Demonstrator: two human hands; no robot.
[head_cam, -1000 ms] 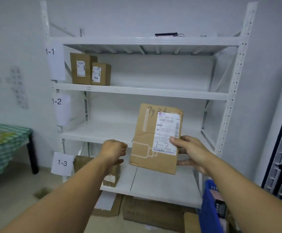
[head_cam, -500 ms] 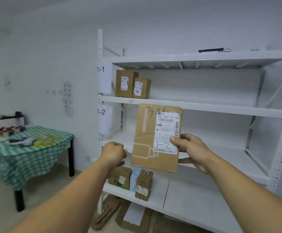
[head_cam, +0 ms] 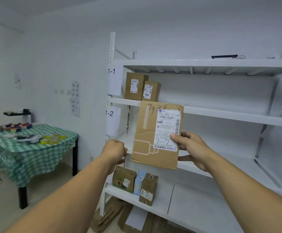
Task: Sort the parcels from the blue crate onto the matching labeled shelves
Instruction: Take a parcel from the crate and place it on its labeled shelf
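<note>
My right hand [head_cam: 191, 148] holds a flat brown parcel [head_cam: 147, 132] upright by its right edge, thumb on the white label marked "1-2". The parcel hangs in front of the white rack, level with the shelf tagged 1-2 [head_cam: 110, 113]. My left hand [head_cam: 115, 151] is a closed fist just left of the parcel, apart from it, holding nothing. The 1-1 tag [head_cam: 111, 71] marks the shelf above, where two brown boxes [head_cam: 142, 87] stand. The blue crate is out of view.
Three small parcels [head_cam: 135, 184] stand on the lower shelf. Flattened cardboard [head_cam: 120, 217] lies on the floor under the rack. A table with a green checked cloth [head_cam: 27, 148], tape rolls and a scanner stands at left. A dark bar [head_cam: 224, 56] lies on the top shelf.
My view has swung left and come closer to the rack; the table has come into view and the blue crate has dropped out. Both hands and the parcel keep the same pose.
</note>
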